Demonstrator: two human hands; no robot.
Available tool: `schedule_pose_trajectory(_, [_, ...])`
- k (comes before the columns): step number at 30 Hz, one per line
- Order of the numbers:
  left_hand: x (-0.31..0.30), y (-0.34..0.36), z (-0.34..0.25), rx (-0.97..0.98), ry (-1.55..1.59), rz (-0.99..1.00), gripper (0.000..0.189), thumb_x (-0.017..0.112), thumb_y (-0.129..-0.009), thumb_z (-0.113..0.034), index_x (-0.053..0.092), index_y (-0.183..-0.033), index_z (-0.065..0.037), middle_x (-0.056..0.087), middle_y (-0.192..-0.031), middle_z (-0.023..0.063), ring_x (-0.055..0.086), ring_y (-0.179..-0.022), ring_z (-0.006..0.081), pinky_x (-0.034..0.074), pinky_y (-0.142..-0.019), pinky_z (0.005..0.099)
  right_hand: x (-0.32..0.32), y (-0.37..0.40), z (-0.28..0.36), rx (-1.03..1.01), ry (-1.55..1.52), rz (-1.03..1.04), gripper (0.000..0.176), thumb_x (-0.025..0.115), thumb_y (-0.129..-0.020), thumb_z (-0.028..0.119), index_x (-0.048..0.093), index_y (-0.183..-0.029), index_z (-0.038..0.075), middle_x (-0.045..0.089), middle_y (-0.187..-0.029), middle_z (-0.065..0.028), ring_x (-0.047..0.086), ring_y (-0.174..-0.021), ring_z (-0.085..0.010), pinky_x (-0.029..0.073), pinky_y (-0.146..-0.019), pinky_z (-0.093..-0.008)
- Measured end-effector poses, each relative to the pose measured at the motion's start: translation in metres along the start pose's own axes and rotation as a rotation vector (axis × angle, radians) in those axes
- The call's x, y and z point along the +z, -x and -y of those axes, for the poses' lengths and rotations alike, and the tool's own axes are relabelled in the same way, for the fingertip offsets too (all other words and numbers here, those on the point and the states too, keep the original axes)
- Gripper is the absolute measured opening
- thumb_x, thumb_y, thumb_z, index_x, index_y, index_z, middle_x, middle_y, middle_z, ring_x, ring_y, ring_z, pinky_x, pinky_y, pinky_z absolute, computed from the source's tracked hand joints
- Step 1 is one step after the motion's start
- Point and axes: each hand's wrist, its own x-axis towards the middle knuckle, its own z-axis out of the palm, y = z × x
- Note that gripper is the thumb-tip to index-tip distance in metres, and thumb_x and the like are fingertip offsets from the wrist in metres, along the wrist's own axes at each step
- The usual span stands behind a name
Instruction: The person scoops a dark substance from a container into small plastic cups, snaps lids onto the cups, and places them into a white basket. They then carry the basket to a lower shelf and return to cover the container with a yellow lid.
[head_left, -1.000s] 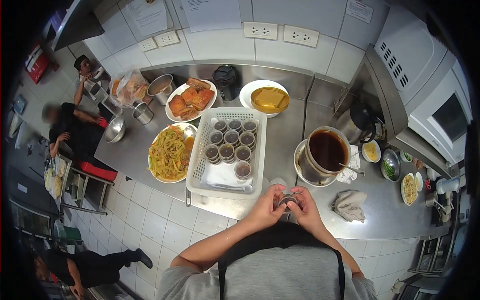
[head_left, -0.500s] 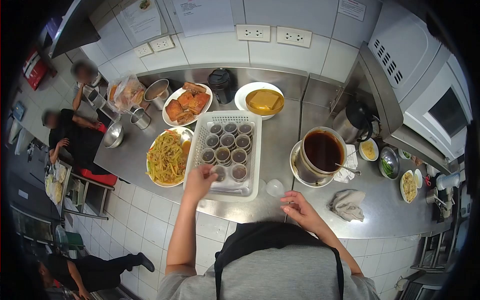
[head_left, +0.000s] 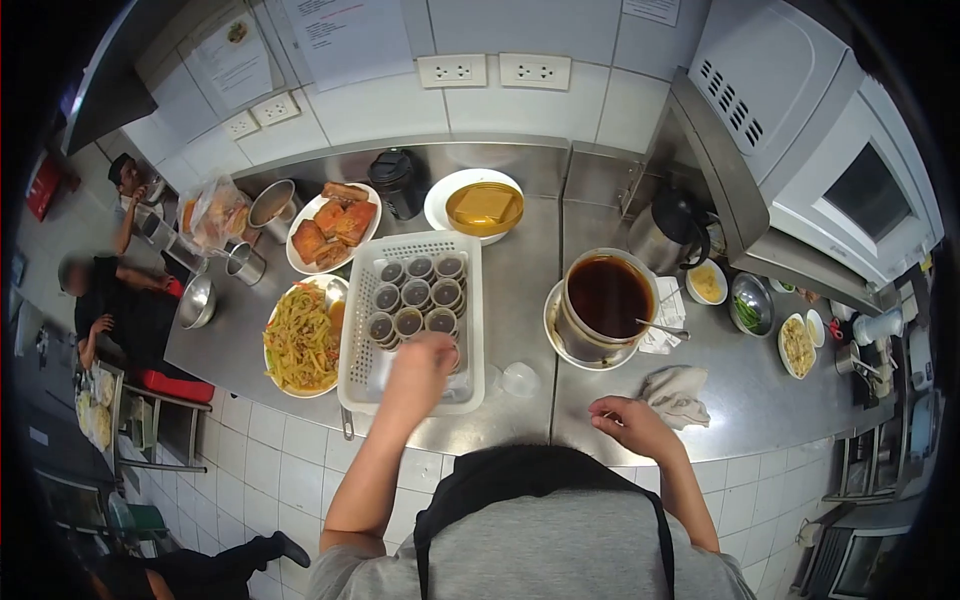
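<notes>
My left hand [head_left: 420, 375] is over the front of a white perforated basket [head_left: 352, 300], its fingers closed and pointing down among the front cups. I cannot tell what its fingertips hold. Small clear cups of dark sauce [head_left: 416, 294] stand in stacked rows in the basket, and the hand hides part of the front row. My right hand [head_left: 635, 425] hovers above the counter's front edge, fingers loosely curved and apart, with nothing seen in them. Between the hands, a small clear plastic piece [head_left: 521, 379] lies on the steel counter, right of the basket.
A pot of dark brown sauce [head_left: 608, 298] with a spoon [head_left: 665, 328] stands on a plate at right, near a crumpled cloth [head_left: 677, 396]. Noodles [head_left: 303, 340], fried pieces [head_left: 335, 225] and a black-lidded tumbler [head_left: 397, 184] surround the basket. Other people [head_left: 125, 310] are at left.
My left hand has moved right across the front cups. My right hand has drawn away from the clear plastic piece towards the cloth. The view has shifted, so the counter appears further left.
</notes>
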Motion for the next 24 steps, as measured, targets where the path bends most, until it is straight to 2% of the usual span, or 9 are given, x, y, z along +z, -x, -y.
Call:
schedule_pose_trajectory(2, [0.029,0.004,-0.021,0.235,-0.019,0.142,0.024,0.070,-0.077,-0.019,0.069,-0.094,-0.003,0.066,-0.082,0.0144,0.063,-0.089,0.0310,0.045,-0.084,0.0405,-0.018,0.002,0.015,0.017,0.079,-0.022,0.027,0.064,-0.088,0.021,0.062,-0.104,-0.001,0.067,-0.089,-0.0136,0.065,-0.079,-0.0222,0.051,-0.074,-0.0318])
schedule_pose_trajectory(3, [0.045,0.007,-0.028,0.240,-0.016,0.144,0.024,0.070,-0.077,-0.019,0.069,-0.094,-0.003,0.066,-0.082,0.0144,0.063,-0.089,0.0310,0.045,-0.084,0.0405,-0.024,0.000,0.019,0.027,0.157,-0.042,0.027,0.064,-0.087,0.022,0.063,-0.102,-0.001,0.067,-0.088,-0.0148,0.066,-0.078,-0.0236,0.051,-0.073,-0.0325])
schedule_pose_trajectory(5, [0.076,0.010,-0.029,0.327,-0.463,0.303,0.021,0.070,-0.077,-0.024,0.071,-0.088,-0.007,0.066,-0.082,0.0109,0.061,-0.093,0.0264,0.035,-0.094,0.0437,-0.025,-0.005,0.023,0.014,0.149,-0.103,0.029,0.065,-0.085,0.023,0.064,-0.100,-0.001,0.067,-0.087,-0.0156,0.066,-0.080,-0.0267,0.051,-0.075,-0.0344])
schedule_pose_trajectory(6, [0.084,0.007,-0.026,0.337,-0.460,0.306,0.021,0.070,-0.077,-0.024,0.071,-0.088,-0.007,0.066,-0.082,0.0109,0.061,-0.093,0.0264,0.035,-0.094,0.0437,-0.023,-0.007,0.026,0.000,0.141,-0.159,0.030,0.066,-0.083,0.025,0.065,-0.099,-0.001,0.068,-0.087,-0.0164,0.067,-0.082,-0.0298,0.051,-0.076,-0.0362])
schedule_pose_trajectory(8, [0.098,0.000,-0.022,0.247,-0.649,0.450,0.018,0.069,-0.078,-0.027,0.073,-0.081,-0.010,0.067,-0.082,0.0082,0.061,-0.093,0.0240,0.026,-0.097,0.0468,-0.009,-0.019,0.018,-0.091,0.121,-0.085,0.044,0.069,-0.080,0.028,0.060,-0.112,-0.001,0.065,-0.102,-0.0205,0.065,-0.089,-0.0320,0.051,-0.080,-0.0378])
schedule_pose_trajectory(11, [0.100,-0.003,-0.021,0.218,-0.503,0.461,0.017,0.066,-0.080,-0.025,0.073,-0.078,-0.011,0.067,-0.079,0.0086,0.061,-0.091,0.0251,0.027,-0.096,0.0488,0.046,-0.056,-0.018,-0.352,0.220,-0.205,0.067,0.073,-0.075,0.034,0.049,-0.127,-0.001,0.058,-0.117,-0.0237,0.060,-0.102,-0.0370,0.049,-0.087,-0.0406])
schedule_pose_trajectory(14, [0.097,-0.004,-0.023,0.134,-0.316,0.522,0.019,0.061,-0.084,-0.024,0.074,-0.079,-0.011,0.067,-0.076,0.0106,0.062,-0.089,0.0260,0.027,-0.095,0.0493,0.077,-0.072,-0.010,-0.182,0.201,-0.230,0.071,0.074,-0.073,0.035,0.048,-0.127,-0.002,0.059,-0.116,-0.0234,0.058,-0.105,-0.0388,0.047,-0.090,-0.0423])
schedule_pose_trajectory(18, [0.089,-0.001,-0.030,0.142,-0.303,0.518,0.020,0.057,-0.087,-0.022,0.074,-0.082,-0.011,0.067,-0.076,0.0121,0.062,-0.088,0.0271,0.027,-0.095,0.0487,0.084,-0.074,-0.011,-0.164,0.104,-0.276,0.072,0.076,-0.070,0.031,0.048,-0.126,-0.005,0.060,-0.113,-0.0263,0.060,-0.102,-0.0393,0.048,-0.089,-0.0418])
schedule_pose_trajectory(24, [0.090,-0.002,-0.033,0.173,-0.164,0.471,0.023,0.055,-0.089,-0.024,0.072,-0.085,-0.008,0.066,-0.074,0.0143,0.062,-0.083,0.0298,0.029,-0.091,0.0478,0.077,-0.056,-0.013,-0.113,0.164,-0.359,0.065,0.073,-0.072,0.032,0.052,-0.124,0.000,0.061,-0.109,-0.0233,0.061,-0.096,-0.0380,0.050,-0.083,-0.0437])
